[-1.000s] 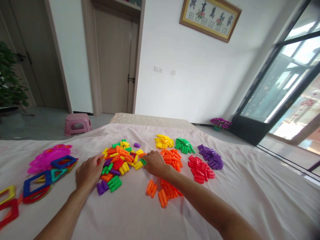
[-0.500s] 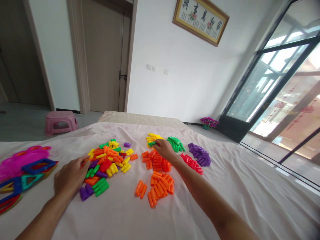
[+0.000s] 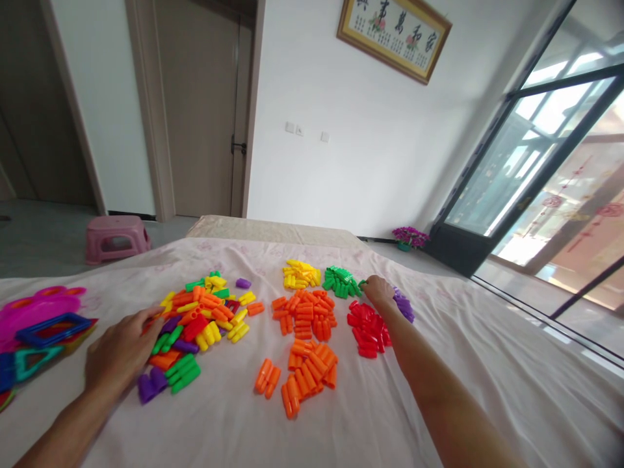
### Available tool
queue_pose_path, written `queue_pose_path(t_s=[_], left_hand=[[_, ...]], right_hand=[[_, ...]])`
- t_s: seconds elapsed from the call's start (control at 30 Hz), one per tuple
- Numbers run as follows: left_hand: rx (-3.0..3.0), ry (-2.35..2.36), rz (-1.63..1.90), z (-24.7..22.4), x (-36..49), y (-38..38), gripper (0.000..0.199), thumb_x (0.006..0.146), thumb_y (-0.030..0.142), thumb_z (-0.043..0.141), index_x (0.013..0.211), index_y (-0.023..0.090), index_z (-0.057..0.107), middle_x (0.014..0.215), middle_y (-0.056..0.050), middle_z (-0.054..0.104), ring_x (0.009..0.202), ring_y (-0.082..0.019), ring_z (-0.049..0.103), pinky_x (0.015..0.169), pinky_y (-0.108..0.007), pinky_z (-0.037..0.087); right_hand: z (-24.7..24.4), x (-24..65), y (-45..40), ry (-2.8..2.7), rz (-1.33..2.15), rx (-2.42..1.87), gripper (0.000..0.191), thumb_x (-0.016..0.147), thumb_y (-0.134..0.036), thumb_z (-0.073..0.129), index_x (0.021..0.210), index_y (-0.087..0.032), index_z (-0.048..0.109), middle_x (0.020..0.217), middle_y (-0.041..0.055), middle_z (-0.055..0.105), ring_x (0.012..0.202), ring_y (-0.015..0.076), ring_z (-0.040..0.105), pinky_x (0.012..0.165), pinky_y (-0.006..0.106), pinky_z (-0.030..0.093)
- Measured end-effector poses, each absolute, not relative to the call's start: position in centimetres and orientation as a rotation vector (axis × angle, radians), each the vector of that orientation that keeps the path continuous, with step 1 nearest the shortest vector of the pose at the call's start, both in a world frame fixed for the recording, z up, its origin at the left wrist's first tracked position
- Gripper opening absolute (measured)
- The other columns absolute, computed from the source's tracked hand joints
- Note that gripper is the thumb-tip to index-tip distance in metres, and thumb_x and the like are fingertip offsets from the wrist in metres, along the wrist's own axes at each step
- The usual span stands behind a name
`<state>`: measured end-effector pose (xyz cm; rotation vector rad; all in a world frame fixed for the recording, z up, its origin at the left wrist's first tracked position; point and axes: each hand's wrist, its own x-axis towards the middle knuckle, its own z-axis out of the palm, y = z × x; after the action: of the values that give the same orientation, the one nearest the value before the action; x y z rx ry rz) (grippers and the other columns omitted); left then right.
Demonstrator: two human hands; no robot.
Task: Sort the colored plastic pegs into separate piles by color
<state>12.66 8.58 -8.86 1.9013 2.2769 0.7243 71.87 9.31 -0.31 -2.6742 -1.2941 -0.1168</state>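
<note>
My right hand [image 3: 379,290] pinches a green plastic piece [image 3: 362,284] at the right edge of a green pile [image 3: 341,281]. The piece is a short bullet-shaped tube, like the others. Under and behind that hand lie a red pile [image 3: 368,328] and a purple pile [image 3: 403,305], partly hidden by my wrist and forearm. My left hand [image 3: 121,344] rests at the left edge of a mixed-colour pile [image 3: 205,315], its fingers stretched toward the pieces with the tips touching them. Some of its fingers are hidden from view.
A yellow pile [image 3: 301,274] and two orange piles [image 3: 305,314] lie mid-bed on the pale sheet [image 3: 219,422]. At far left are a pink plastic tray [image 3: 41,312] and blue-framed flat shapes [image 3: 56,330]. A pink stool [image 3: 118,237] stands on the floor beyond.
My right hand has moved right with the green piece, from over the yellow and orange piles to the green pile. My left hand stays at the mixed pile.
</note>
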Motion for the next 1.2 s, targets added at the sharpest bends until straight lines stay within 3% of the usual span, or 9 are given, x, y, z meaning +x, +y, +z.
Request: queue_pose_path(t_s=[0.17,0.33,0.47,0.6,0.77,0.97,1.2], left_hand=[[1.863,2.289,0.684,-8.6,12.7,8.6,0.051,0.094,0.055,0.035,0.128,0.030,0.064,0.129,-0.006,0.067,0.112,-0.033,0.061,0.092,-0.047,0.044],[1.886,2.275,0.701,-8.5,12.7,8.6,0.052,0.095,0.056,0.035,0.128,0.030,0.065,0.129,-0.007,0.067,0.109,-0.033,0.062,0.091,-0.046,0.045],[1.883,2.270,0.730,-8.3,12.9,8.3,0.051,0.095,0.054,0.035,0.127,0.029,0.065,0.127,-0.008,0.068,0.110,-0.033,0.062,0.092,-0.046,0.044],[1.880,2.243,0.773,-7.7,13.4,7.8,0.050,0.095,0.050,0.034,0.126,0.026,0.066,0.129,-0.009,0.067,0.117,-0.032,0.059,0.092,-0.043,0.043],[1.866,2.250,0.780,-7.2,13.7,7.5,0.048,0.093,0.047,0.036,0.125,0.027,0.065,0.129,-0.007,0.067,0.118,-0.030,0.059,0.095,-0.042,0.042],[1.861,2.232,0.798,-7.2,13.7,7.5,0.047,0.093,0.046,0.038,0.126,0.026,0.066,0.128,-0.008,0.068,0.117,-0.030,0.059,0.098,-0.043,0.040],[1.871,2.228,0.799,-7.3,13.7,7.5,0.047,0.094,0.046,0.037,0.126,0.026,0.065,0.128,-0.008,0.067,0.117,-0.030,0.058,0.097,-0.042,0.040]], right_hand=[[-1.0,72.3,10.0,-1.308,-0.085,-2.664,0.037,0.090,-0.041,0.053,0.103,-0.016,0.077,0.112,0.0193,0.072,0.106,0.0324,0.068,0.081,0.036,0.049],[-0.2,72.1,9.1,-1.289,-0.115,-2.613,0.041,0.094,-0.036,0.043,0.104,-0.015,0.076,0.109,0.0196,0.072,0.102,0.0293,0.069,0.076,0.032,0.047],[1.3,70.3,8.6,-1.345,-0.136,-2.523,0.041,0.096,-0.040,0.042,0.105,-0.021,0.076,0.110,0.0127,0.074,0.099,0.0245,0.068,0.072,0.027,0.045],[2.6,65.1,8.6,-1.515,-0.097,-2.246,0.038,0.095,-0.043,0.044,0.103,-0.026,0.077,0.100,0.0044,0.076,0.089,0.0195,0.068,0.068,0.024,0.043],[3.1,54.7,6.8,-1.922,0.024,-1.845,0.027,0.091,-0.032,0.054,0.103,-0.025,0.077,0.101,0.0017,0.077,0.091,0.0180,0.069,0.074,0.023,0.045],[1.4,44.8,4.2,-2.356,0.271,-1.546,0.023,0.088,-0.023,0.062,0.107,-0.024,0.075,0.108,0.0030,0.075,0.091,0.0170,0.068,0.079,0.024,0.048],[-1.0,41.5,4.9,-2.614,0.279,-1.408,0.032,0.088,-0.026,0.068,0.120,-0.025,0.068,0.117,0.0070,0.066,0.106,0.0216,0.064,0.085,0.028,0.049]])
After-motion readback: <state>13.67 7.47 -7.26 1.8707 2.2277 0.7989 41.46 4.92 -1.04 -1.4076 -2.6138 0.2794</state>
